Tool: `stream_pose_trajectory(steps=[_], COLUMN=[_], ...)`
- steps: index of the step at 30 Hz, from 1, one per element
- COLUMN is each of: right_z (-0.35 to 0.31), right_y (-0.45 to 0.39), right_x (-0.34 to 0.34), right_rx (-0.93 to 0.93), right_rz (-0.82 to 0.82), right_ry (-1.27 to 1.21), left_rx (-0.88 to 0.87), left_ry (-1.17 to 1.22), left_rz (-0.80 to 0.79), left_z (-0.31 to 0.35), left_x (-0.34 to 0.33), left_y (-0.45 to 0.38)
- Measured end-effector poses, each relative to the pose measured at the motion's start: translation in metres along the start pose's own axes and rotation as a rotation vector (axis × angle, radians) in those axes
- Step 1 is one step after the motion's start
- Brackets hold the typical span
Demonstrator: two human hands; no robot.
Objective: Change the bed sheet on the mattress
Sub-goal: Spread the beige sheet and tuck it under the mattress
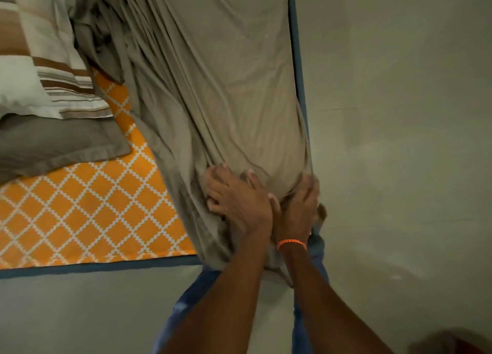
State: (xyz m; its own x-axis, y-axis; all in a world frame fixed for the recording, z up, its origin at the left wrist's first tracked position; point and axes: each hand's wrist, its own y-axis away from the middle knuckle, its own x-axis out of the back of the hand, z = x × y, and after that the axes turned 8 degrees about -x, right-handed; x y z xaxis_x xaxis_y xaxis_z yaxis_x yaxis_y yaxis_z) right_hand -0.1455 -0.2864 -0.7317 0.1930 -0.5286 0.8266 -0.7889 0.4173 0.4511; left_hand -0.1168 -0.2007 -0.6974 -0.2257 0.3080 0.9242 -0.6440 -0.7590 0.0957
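A taupe bed sheet [223,87] lies stretched in long folds over the right strip of the mattress, running down to its near right corner. The mattress [87,210] shows an orange cover with a white diamond pattern and blue edging. My left hand [237,196] lies on the bunched sheet at the corner with fingers curled into the cloth. My right hand [299,207], with an orange band on its wrist, grips the sheet at the corner's right edge, touching the left hand.
Pillows lie at the upper left: a brown-and-white striped one [53,68] and a grey-brown one [53,143]. More crumpled sheet is heaped at the top centre. Grey floor [399,140] runs along the right and front of the mattress.
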Motion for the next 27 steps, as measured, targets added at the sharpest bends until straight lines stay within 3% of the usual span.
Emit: stream_pose_trajectory(steps=[3,6,9,11,13,18,27], right_z=[0.008,0.025,0.041,0.05,0.052,0.085,0.085], right_y=[0.03,0.051,0.052,0.052,0.048,0.053,0.047], right_x=[-0.013,-0.022,-0.024,-0.022,-0.015,0.002,0.018], right_rx=[-0.364,-0.373,-0.319,-0.182,-0.084,-0.092,-0.17], right_rz=[0.173,0.231,0.223,0.286,0.324,0.304,0.189], right_ry=[-0.289,-0.335,-0.361,-0.281,-0.204,-0.143,-0.017], left_rx=[0.223,0.534,0.426,0.306,0.246,0.227,0.372], left_ry=[-0.038,0.048,0.272,0.368,0.383,0.31,0.236], left_rz=[0.016,-0.025,-0.26,-0.337,-0.321,-0.199,-0.312], left_z=[-0.045,-0.083,-0.101,-0.109,-0.113,-0.139,-0.198], left_x=[0.022,0.027,0.017,0.01,0.008,0.026,0.043], left_y=[-0.048,-0.08,-0.075,-0.068,-0.064,-0.022,0.097])
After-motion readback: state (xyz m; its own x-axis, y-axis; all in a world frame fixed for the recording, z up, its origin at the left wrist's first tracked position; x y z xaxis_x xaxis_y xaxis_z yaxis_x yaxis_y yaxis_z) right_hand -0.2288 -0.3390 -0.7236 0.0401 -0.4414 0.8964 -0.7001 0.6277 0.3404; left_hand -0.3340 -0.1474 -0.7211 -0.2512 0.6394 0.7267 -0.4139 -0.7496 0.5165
